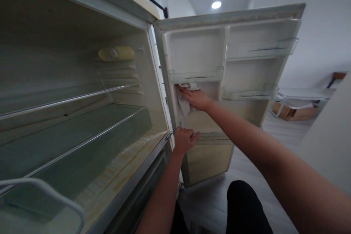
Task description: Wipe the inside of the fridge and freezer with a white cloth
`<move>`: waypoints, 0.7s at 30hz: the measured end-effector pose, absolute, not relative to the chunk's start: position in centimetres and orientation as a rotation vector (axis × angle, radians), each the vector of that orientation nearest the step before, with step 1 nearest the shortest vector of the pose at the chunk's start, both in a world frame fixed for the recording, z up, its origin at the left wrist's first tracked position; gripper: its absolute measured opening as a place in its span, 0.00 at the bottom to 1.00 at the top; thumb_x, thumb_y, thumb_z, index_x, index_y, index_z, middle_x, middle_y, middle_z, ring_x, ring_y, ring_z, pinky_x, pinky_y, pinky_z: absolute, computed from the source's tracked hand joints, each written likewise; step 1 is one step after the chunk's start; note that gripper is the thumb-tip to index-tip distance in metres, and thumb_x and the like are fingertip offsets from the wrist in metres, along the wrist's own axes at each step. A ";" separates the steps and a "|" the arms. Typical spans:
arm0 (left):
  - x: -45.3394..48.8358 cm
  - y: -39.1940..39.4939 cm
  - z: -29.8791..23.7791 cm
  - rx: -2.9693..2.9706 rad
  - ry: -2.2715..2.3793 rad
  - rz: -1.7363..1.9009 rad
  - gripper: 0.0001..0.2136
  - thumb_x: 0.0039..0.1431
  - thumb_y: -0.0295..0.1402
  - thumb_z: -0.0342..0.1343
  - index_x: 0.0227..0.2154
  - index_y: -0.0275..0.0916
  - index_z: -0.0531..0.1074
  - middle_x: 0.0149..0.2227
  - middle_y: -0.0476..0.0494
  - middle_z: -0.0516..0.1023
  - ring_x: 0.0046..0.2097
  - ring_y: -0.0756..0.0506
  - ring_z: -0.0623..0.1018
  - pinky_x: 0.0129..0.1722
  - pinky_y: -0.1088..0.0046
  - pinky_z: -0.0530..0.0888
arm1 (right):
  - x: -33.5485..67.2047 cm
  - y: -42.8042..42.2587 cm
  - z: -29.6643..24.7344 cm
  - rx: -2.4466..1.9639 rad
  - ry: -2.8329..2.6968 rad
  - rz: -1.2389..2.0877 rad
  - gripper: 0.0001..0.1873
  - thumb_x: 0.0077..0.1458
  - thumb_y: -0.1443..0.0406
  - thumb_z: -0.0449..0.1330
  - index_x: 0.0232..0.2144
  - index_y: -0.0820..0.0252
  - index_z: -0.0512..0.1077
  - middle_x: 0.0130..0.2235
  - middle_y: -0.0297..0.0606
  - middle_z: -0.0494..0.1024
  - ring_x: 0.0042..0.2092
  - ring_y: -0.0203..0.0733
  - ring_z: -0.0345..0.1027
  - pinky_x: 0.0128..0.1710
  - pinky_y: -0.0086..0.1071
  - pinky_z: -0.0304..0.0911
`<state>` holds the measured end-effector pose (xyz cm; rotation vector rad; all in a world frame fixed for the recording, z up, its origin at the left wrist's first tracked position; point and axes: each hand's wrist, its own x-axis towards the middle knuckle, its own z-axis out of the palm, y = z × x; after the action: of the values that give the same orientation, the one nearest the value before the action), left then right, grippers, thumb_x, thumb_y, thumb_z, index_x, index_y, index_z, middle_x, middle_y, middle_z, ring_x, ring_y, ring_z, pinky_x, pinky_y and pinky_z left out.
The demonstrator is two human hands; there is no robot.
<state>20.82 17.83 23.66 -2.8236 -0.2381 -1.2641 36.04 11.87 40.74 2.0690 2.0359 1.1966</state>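
An empty fridge stands open in front of me, its door point(233, 62) swung out to the right. My right hand point(196, 98) presses a white cloth point(184, 105) flat against the inner door panel, just below a clear door shelf point(197, 76). The fingers lie over the cloth. My left hand point(184, 139) curls around the lower inner edge of the door near the hinge corner.
Glass shelves point(82, 128) run across the fridge interior, with a yellowish thermostat dial point(115, 54) at the back. A white wire rack edge point(55, 193) shows at bottom left. More door shelves point(260, 47) sit further right. A low table point(304, 94) and cardboard stand beyond. My dark-clothed knee point(244, 204) is below.
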 end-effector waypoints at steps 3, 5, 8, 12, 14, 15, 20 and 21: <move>20.8 17.9 23.7 -2.822 -0.227 -1.275 0.20 0.66 0.44 0.53 0.19 0.43 0.69 0.21 0.48 0.77 0.29 0.44 0.77 0.40 0.62 0.63 | 37.2 10.3 39.5 2.066 2.062 1.265 0.32 0.64 0.69 0.51 0.68 0.72 0.57 0.72 0.53 0.48 0.64 0.60 0.60 0.57 0.50 0.63; 20.7 17.9 23.7 -2.815 -0.233 -1.287 0.20 0.66 0.44 0.53 0.19 0.43 0.69 0.21 0.48 0.77 0.29 0.44 0.77 0.41 0.62 0.64 | 37.4 9.3 38.2 2.188 2.053 1.359 0.40 0.64 0.58 0.57 0.70 0.74 0.53 0.72 0.58 0.48 0.69 0.65 0.50 0.61 0.56 0.57; 20.7 17.9 23.7 -2.810 -0.235 -1.297 0.20 0.66 0.44 0.53 0.19 0.43 0.69 0.21 0.48 0.77 0.29 0.44 0.77 0.40 0.61 0.64 | 36.6 8.7 36.5 2.417 1.982 1.534 0.47 0.62 0.44 0.56 0.71 0.71 0.53 0.72 0.60 0.49 0.70 0.70 0.43 0.64 0.63 0.48; 20.5 17.8 23.8 -2.833 -0.226 -1.286 0.21 0.67 0.45 0.52 0.19 0.43 0.68 0.21 0.48 0.77 0.28 0.45 0.76 0.41 0.61 0.64 | 36.0 9.1 35.8 2.543 1.932 1.651 0.34 0.68 0.53 0.50 0.69 0.64 0.58 0.71 0.55 0.54 0.69 0.67 0.46 0.64 0.66 0.44; 20.5 17.8 23.8 -2.843 -0.231 -1.281 0.21 0.67 0.45 0.52 0.19 0.43 0.68 0.21 0.48 0.77 0.28 0.45 0.76 0.41 0.61 0.64 | 36.3 9.6 35.6 2.577 1.890 1.648 0.31 0.69 0.59 0.49 0.70 0.62 0.57 0.71 0.54 0.53 0.69 0.67 0.47 0.63 0.67 0.45; 20.5 17.8 23.8 -2.844 -0.235 -1.281 0.21 0.67 0.45 0.53 0.19 0.43 0.68 0.21 0.48 0.77 0.29 0.44 0.77 0.41 0.61 0.64 | 36.5 10.0 35.5 2.594 1.865 1.641 0.31 0.68 0.61 0.48 0.71 0.62 0.56 0.71 0.54 0.52 0.69 0.67 0.46 0.63 0.68 0.44; 20.6 17.9 23.8 -2.839 -0.250 -1.274 0.20 0.65 0.44 0.54 0.18 0.43 0.67 0.21 0.48 0.77 0.29 0.44 0.77 0.40 0.61 0.63 | 36.1 13.4 34.9 2.433 2.045 1.518 0.33 0.67 0.65 0.47 0.72 0.66 0.53 0.72 0.53 0.50 0.70 0.65 0.46 0.65 0.67 0.40; 20.5 17.9 23.8 -2.844 -0.244 -1.260 0.20 0.65 0.44 0.53 0.18 0.43 0.66 0.21 0.48 0.77 0.28 0.44 0.77 0.40 0.61 0.63 | 35.7 14.0 35.0 2.363 2.114 1.468 0.33 0.67 0.67 0.46 0.71 0.68 0.53 0.72 0.53 0.50 0.69 0.64 0.47 0.66 0.65 0.40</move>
<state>20.54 17.89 23.80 -2.8435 -0.2437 -1.2604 35.67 14.03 34.98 2.3631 2.1140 1.4679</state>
